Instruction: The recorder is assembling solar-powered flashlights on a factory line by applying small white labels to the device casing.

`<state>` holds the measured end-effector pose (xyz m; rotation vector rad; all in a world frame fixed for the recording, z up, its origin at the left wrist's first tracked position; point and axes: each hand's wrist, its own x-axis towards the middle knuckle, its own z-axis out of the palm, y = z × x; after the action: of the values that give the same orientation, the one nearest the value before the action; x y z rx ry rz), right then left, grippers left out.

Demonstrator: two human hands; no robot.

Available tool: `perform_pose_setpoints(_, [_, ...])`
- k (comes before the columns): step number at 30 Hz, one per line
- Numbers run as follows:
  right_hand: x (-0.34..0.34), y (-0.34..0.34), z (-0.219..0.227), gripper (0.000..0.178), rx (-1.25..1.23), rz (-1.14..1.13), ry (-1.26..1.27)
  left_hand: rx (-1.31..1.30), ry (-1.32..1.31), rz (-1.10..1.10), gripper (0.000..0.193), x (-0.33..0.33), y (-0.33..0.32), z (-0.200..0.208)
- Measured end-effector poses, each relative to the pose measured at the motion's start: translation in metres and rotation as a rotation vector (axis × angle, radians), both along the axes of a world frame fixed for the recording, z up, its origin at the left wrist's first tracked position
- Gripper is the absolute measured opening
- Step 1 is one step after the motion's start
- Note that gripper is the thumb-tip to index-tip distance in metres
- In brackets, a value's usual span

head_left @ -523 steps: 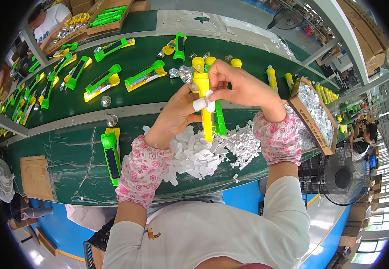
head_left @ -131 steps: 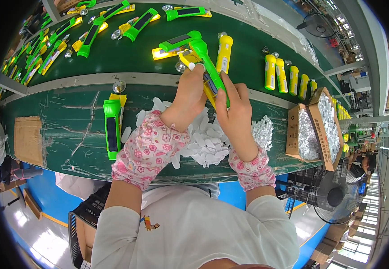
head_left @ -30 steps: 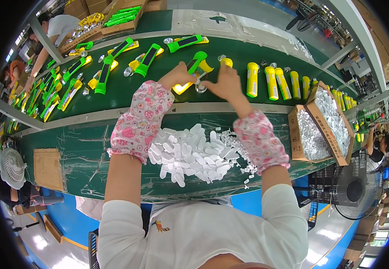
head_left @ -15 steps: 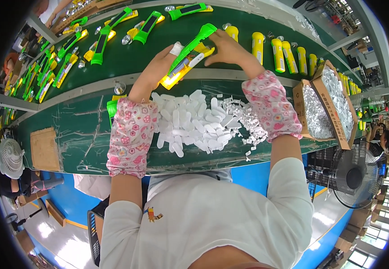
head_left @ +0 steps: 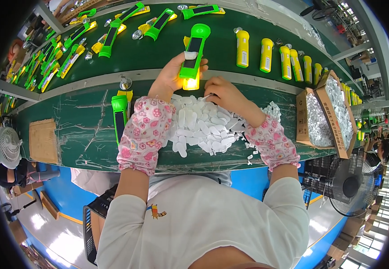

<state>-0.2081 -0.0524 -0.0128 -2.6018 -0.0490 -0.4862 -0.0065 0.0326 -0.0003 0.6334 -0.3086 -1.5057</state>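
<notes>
Left hand (head_left: pixel 171 76) still grips the green-and-yellow flashlight (head_left: pixel 195 45); right hand (head_left: pixel 225 94), hold unclear, has dropped to white pieces (head_left: pixel 205 127).

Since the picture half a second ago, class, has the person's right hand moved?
Yes, toward the person: the right hand appeared beyond the grey rail; now it is on the near side, at the white strips.

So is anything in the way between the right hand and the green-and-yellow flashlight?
Nothing visible is. The right hand is at the far edge of the white oval pieces, with an open gap between it and the bright yellow end of the flashlight. Higher up, the left hand grips the flashlight.
</notes>
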Motion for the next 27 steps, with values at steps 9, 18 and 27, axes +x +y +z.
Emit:
perform_pose_setpoints(9, [-0.009,-0.008,0.091,0.013,0.556,-0.209,-0.365,-0.147,0.027,0.055,0.04,-0.03,0.009,0.018])
perform_pose_setpoints(18, [0.038,0.017,0.134,0.023,0.464,-0.321,-0.264,-0.379,0.075,0.096,0.045,-0.052,0.016,0.047])
perform_pose_setpoints(27, [0.025,0.014,0.145,0.026,0.411,-0.198,-0.176,-0.507,-0.072,0.068,0.054,-0.04,0.019,0.042])
